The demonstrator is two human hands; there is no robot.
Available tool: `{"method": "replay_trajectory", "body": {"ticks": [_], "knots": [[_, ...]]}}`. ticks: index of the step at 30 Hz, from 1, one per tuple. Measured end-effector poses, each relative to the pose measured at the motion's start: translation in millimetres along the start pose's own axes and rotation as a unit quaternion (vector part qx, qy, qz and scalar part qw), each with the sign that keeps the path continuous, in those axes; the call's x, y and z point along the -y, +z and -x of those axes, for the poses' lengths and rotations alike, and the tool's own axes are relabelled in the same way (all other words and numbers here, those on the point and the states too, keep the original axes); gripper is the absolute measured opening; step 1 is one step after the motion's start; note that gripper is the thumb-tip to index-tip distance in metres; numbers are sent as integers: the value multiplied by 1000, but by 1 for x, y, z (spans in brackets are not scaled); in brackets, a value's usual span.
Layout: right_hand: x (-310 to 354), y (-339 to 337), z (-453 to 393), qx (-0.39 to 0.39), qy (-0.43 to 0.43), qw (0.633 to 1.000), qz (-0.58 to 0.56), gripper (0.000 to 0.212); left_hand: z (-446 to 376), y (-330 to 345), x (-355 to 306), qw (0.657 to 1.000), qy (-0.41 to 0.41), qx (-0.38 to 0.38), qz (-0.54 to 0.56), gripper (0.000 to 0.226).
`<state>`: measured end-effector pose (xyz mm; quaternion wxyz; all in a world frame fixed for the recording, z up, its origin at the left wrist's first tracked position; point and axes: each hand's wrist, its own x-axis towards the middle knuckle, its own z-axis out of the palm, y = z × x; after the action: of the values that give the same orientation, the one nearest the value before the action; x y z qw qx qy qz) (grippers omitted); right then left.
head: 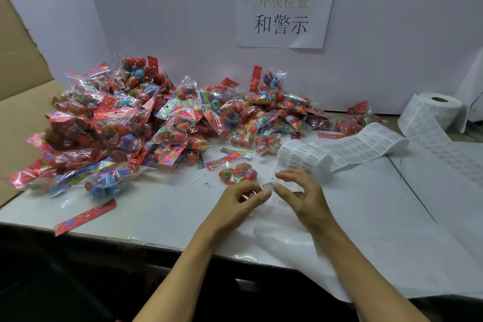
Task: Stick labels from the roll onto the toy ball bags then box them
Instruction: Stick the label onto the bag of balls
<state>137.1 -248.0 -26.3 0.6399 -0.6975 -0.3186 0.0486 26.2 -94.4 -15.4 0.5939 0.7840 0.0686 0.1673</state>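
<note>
A big heap of clear toy ball bags [136, 123] with red and blue balls covers the left and middle of the white table [379, 204]. One small bag [239, 173] lies alone just beyond my hands. The label roll [441, 110] stands at the far right, and its strip of labels [339, 151] runs across the table toward me. My left hand [243, 201] and my right hand [300, 191] meet at the strip's near end. Both pinch a small white label [268, 185] between fingertips.
An open cardboard box [18, 102] stands at the left edge of the table. A loose red header card [85, 217] lies near the front edge. A paper sign [285, 8] hangs on the white back wall. Empty backing paper [287, 240] trails over the table's front edge.
</note>
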Motion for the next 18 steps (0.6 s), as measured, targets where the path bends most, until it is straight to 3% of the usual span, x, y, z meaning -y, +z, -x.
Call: {"method": "replay_trajectory", "body": {"ticks": [4,7,9,11,14,18], "knots": [[-1,-3,1,39,19,999,-11,7,1,0,2,1000,-4,2,-19,27],[2,-6,-2,38,64,996,-44,11,1,4,2,999,6,4,-39,5],[2,-7,-5,-16,122,986,-114,12,-2,3,5,997,4,-70,-10,17],[3,-8,-7,-52,144,974,-170,15,-5,-1,8,976,-5,-217,8,27],[6,-8,-5,-26,107,983,-145,53,-6,-1,12,929,-40,-346,-125,47],[5,-8,-4,-9,78,989,-128,77,-11,0,14,910,-151,-249,-294,62]]}}
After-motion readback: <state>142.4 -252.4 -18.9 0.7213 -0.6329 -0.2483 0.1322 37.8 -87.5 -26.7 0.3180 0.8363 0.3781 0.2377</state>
